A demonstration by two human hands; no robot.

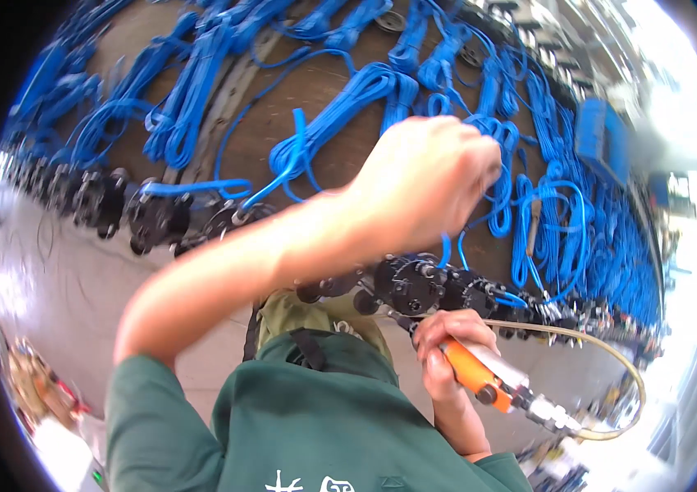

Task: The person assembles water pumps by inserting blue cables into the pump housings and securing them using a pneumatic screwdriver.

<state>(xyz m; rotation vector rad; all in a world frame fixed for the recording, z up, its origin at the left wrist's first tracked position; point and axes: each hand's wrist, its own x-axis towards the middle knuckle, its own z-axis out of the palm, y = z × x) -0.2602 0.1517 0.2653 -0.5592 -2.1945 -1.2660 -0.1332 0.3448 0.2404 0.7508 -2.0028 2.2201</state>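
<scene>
My left arm reaches across from the left. My left hand is closed in a fist, blurred by motion, over the blue cable coils. Its fingers curl away from view, so what they hold, if anything, is hidden. Short blue cable ends show just below it. Lower down, my right hand wraps around an orange and silver air tool. The tool's front end points toward a row of round black fittings. A pale hose runs from its rear coupling.
Bundles of blue cable cover much of the brown work surface. Along its near edge run more black fittings, many with cables attached. A blue bin stands at the right. The grey floor shows at left.
</scene>
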